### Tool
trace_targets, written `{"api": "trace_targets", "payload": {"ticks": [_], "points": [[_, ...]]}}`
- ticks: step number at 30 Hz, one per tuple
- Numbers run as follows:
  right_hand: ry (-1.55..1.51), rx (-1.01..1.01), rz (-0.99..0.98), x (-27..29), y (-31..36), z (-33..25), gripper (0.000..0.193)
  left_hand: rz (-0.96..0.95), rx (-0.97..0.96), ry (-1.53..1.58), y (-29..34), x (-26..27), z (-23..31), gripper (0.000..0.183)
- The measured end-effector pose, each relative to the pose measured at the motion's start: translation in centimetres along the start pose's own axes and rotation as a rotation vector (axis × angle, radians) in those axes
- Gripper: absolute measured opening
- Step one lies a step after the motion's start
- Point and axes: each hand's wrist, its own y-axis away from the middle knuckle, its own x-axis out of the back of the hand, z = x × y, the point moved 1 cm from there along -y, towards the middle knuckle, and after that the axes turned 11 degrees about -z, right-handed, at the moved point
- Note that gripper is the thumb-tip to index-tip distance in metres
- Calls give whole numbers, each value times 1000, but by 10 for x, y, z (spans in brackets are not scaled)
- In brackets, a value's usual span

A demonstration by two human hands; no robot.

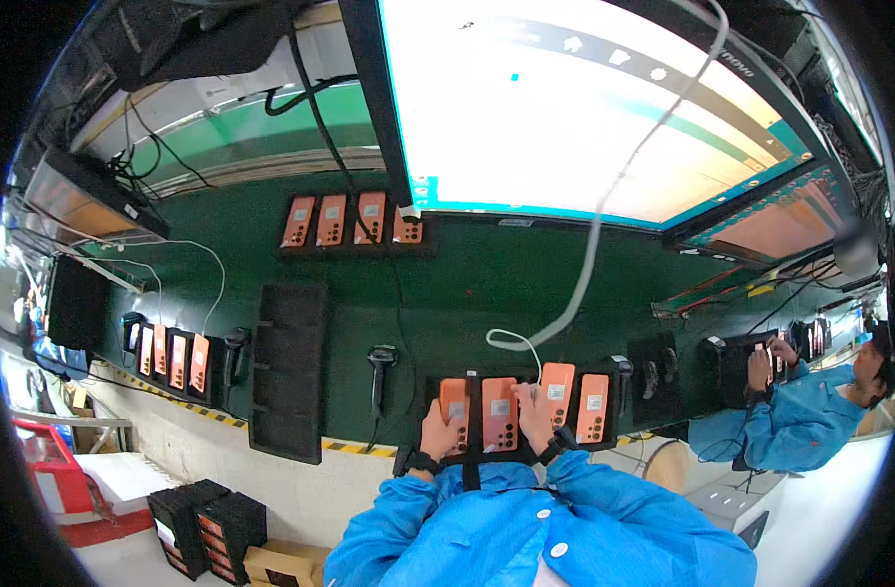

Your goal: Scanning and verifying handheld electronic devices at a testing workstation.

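While the left hand (441, 434) grips one phone (455, 393), the right hand (537, 419), its fingers' hold unclear, should keep the cable (526, 342) slack.

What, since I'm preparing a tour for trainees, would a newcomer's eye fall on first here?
Probably the huge, glowing screen across the upper right, with a white cable hanging before it and looping down towards the person's right hand. On the green bench below, four orange phones lie in a row, the left hand on the leftmost.
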Motion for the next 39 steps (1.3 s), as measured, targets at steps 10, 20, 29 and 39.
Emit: {"api": "trace_targets", "payload": {"ticks": [10, 20, 29, 39], "points": [[-152, -162, -260, -6, 24, -6, 32, 605, 244, -307, -64, 86, -14, 50], [-190, -185, -391, 20, 6, 50, 42, 87, 11, 223, 11, 53, 9, 22], [-466, -404, -625, 31, 1, 5, 74, -214, -6, -82, 42, -20, 20, 36], [-605, -377, -489, 37, 10, -12, 39, -224, 57, -85, 43, -41, 2, 38]]}}
